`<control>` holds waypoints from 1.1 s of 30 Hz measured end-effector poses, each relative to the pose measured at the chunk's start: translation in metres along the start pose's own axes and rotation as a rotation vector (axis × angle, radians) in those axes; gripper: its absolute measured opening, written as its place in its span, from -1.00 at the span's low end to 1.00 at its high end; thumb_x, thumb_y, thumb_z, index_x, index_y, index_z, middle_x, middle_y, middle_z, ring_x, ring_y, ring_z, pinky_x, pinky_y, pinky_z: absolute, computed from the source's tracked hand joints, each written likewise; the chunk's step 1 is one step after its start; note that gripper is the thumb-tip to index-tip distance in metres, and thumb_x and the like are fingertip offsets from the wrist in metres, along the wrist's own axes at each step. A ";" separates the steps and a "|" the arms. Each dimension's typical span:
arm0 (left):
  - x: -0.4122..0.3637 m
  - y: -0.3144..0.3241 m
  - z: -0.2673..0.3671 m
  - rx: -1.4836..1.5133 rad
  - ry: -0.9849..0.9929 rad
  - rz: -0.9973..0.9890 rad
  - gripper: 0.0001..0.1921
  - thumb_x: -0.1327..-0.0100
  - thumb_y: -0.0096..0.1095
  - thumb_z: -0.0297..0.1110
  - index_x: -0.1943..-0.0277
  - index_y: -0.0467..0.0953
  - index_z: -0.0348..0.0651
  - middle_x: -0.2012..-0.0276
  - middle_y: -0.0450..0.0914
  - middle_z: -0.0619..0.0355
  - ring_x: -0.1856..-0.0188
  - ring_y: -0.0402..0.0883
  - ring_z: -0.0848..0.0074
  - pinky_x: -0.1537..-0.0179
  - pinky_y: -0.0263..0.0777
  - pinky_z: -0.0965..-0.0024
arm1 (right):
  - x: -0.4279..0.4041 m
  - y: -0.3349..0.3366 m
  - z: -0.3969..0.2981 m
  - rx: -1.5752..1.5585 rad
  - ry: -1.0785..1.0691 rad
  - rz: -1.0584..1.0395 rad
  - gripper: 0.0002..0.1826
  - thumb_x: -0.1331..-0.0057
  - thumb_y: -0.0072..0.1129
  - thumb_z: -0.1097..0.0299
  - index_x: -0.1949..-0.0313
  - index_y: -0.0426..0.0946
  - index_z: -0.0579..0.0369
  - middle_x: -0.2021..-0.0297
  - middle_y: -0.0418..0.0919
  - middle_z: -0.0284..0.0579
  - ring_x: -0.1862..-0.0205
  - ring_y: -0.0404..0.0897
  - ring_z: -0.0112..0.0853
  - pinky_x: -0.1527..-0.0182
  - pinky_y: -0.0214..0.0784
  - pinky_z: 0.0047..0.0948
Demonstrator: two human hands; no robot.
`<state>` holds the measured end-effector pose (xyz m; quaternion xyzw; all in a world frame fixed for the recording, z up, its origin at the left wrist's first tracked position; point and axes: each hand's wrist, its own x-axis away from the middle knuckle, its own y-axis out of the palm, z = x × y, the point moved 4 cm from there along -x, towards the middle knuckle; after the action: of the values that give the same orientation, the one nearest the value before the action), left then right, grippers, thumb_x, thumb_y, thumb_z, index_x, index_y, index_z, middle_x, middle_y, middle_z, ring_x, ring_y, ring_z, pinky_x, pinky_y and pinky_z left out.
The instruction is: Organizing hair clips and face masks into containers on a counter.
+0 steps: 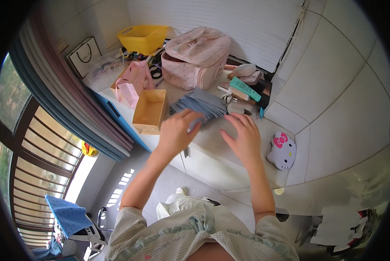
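A fanned pile of thin blue-grey packets [201,103] lies on the white countertop [211,140]. My left hand [179,130] is at the near left edge of the pile, fingers curved and thumb apart; whether its fingertips touch the packets cannot be told. My right hand [242,135] hovers by the pile's near right edge, thumb and fingers spread, with nothing in it. Left of the pile stands an open kraft-paper box [150,109] with bare insides. Behind the pile sits a pink patterned cosmetic case [196,58], its lid partly unzipped.
A pink paper bag [134,83], clear plastic organizer [105,68], white bag [84,55] and yellow basket [144,39] stand back left. Right of the pile are a teal tube [245,88] and several cosmetics. A cat-face tin [282,151] lies near the tiled wall. Curtains [67,94] hang left.
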<state>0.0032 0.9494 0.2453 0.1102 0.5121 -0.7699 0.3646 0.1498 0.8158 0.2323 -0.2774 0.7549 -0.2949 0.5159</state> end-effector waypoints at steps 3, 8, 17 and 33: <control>-0.018 -0.014 -0.016 -0.103 0.027 0.004 -0.75 -0.07 0.26 -0.40 0.14 0.59 -0.02 0.20 0.60 0.18 0.18 0.60 0.27 0.25 0.49 0.24 | -0.013 0.010 -0.001 -0.010 -0.004 -0.054 -0.53 -0.04 0.35 0.21 0.03 0.54 0.05 0.05 0.53 -0.20 -0.03 0.44 -0.22 -0.03 0.32 -0.24; -0.055 -0.008 -0.052 -0.120 0.272 -0.136 -0.59 -0.01 0.28 -0.45 0.00 0.53 -0.01 0.07 0.55 0.15 0.11 0.59 0.22 0.14 0.50 0.22 | -0.027 0.025 -0.003 0.109 -0.008 -0.066 -0.48 -0.02 0.37 0.18 0.00 0.53 0.04 0.06 0.54 -0.20 -0.01 0.47 -0.24 -0.01 0.34 -0.25; -0.108 0.017 -0.095 -0.068 0.439 -0.522 -0.58 -0.06 0.34 -0.24 -0.04 0.52 0.00 0.06 0.53 0.13 0.15 0.61 0.20 0.14 0.47 0.20 | -0.050 0.038 0.001 0.119 0.115 -0.086 -0.49 -0.03 0.37 0.03 0.08 0.60 0.03 0.09 0.58 -0.22 0.04 0.52 -0.23 0.00 0.37 -0.27; -0.131 0.036 -0.101 -0.184 0.744 -0.644 -0.50 -0.12 0.28 0.07 -0.03 0.54 -0.04 0.26 0.63 0.03 0.18 0.61 0.15 0.16 0.48 0.19 | -0.051 0.053 -0.011 0.494 0.030 -0.085 -0.57 -0.12 0.27 0.13 0.02 0.56 -0.05 0.34 0.58 -0.23 0.23 0.55 -0.29 0.16 0.40 -0.31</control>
<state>0.0999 1.0885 0.2458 0.1811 0.6813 -0.7035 -0.0906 0.1496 0.8904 0.2279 -0.1699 0.6552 -0.4959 0.5440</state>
